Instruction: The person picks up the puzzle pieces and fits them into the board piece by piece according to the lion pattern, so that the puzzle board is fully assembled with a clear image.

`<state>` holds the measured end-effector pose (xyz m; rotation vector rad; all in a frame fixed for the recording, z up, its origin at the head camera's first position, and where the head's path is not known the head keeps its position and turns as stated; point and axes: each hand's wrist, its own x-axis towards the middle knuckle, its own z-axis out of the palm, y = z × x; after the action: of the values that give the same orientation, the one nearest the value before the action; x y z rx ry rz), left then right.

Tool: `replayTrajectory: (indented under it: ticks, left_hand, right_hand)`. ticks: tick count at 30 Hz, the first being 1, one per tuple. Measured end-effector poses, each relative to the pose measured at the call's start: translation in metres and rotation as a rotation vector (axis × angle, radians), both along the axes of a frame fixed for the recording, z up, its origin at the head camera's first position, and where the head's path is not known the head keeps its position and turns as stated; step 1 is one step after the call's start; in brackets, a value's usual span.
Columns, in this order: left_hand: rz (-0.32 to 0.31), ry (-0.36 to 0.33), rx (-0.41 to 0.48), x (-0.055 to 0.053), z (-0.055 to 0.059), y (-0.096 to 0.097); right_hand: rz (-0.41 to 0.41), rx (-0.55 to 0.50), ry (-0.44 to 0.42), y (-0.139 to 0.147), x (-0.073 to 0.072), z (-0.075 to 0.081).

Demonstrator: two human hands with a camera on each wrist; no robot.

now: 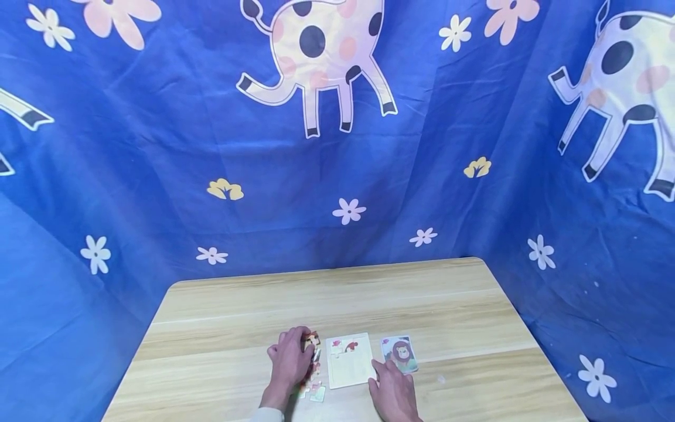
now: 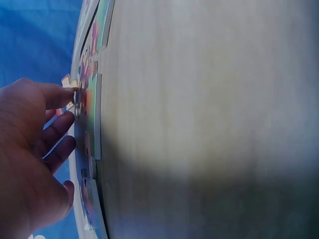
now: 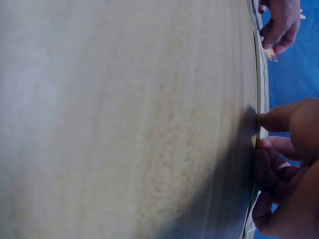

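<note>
Left hand (image 1: 289, 360) pinching a puzzle piece (image 1: 313, 338) in its fingers, just left of the puzzle board (image 1: 350, 372) on the tabletop (image 1: 221, 334), the piece's long axis too small to read! Board's sides run away, leaning slightly left; right hand (image 1: 392, 390) touches its right edge, fingers pinching or not, can't tell.

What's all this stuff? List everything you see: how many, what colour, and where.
Backdrop: one, blue with cows and flowers, behind and beside the table
Table: one, pale wood, before the backdrop
Puzzle tray: one, cream, between the hands
Placed pieces: at least two, pink and reddish-brown prints, tray's far left
Loose pieces: several, partly hidden, multicoloured, left of the tray
Held piece: one, orange-toned, in the left hand
Lion card: one, multicoloured, right of the tray
Sleeve: one, pale, left wrist
Left hand: one, bare, at the loose pieces
Right hand: one, bare, at the tray's right edge
</note>
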<state>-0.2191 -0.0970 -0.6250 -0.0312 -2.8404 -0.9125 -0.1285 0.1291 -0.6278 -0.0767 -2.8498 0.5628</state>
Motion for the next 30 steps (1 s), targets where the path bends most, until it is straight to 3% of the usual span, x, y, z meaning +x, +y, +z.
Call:
replayTrajectory:
  ticks: [7, 16, 23, 30]
  left_hand:
    - [0.004, -0.034, 0.039, -0.0004, -0.0002, -0.0012]
    - [-0.001, -0.025, 0.051, -0.0022, 0.0008, -0.0016]
    - [-0.004, -0.033, 0.054, -0.0031, -0.0003, -0.0013]
    - [0.005, -0.038, 0.117, -0.0039, 0.0007, 0.0007]
  right_hand:
    - [0.0, -0.002, 0.005, -0.0002, 0.0009, -0.0018]
    - [-0.007, 0.005, 0.042, -0.0005, -0.0016, -0.0033]
    - [0.012, 0.003, 0.024, 0.0005, 0.0002, -0.0006]
    - [0.02, 0.009, 0.044, 0.0013, -0.0006, -0.0007]
